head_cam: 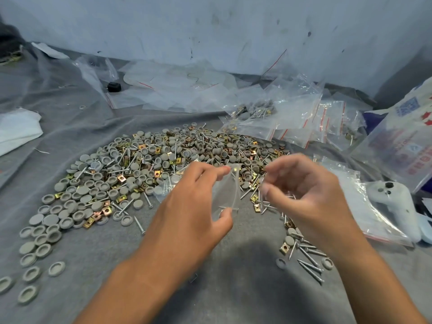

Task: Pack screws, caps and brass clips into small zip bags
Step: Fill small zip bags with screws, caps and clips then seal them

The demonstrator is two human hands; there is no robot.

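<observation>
From the head camera, the left hand (pixel 196 202) pinches a small clear zip bag (pixel 225 190) between fingertips at its upper edge and thumb at its lower edge, holding it above the grey cloth (pixel 98 277). The bag stands roughly on end, its long axis running from near the thumb up and away toward the pile; a single screw (pixel 228 208) lies crosswise at its lower end, just above the thumb. The right hand (pixel 304 190) is just beside the bag, fingers curled around a few thin screws whose tips poke down below the thumb; it is blurred, so the exact grip is hard to tell.

A broad heap of grey caps (pixel 145 160), brass clips (pixel 121 178) and screws spreads behind and left of the hands. Loose caps trail toward the lower left edge, and a smaller scatter of long screws (pixel 308 263) lies under the right forearm. Bare cloth opens up in front of the person, between the forearms and to the lower left.

Filled zip bags with red seal strips (pixel 292 113) are piled at the upper right, with flat empty bags (pixel 177 90) against the pale wall (pixel 210 26). A white handheld controller (pixel 395 204) rests at the right edge on plastic bags. A small black object (pixel 114 87) sits near the wall.
</observation>
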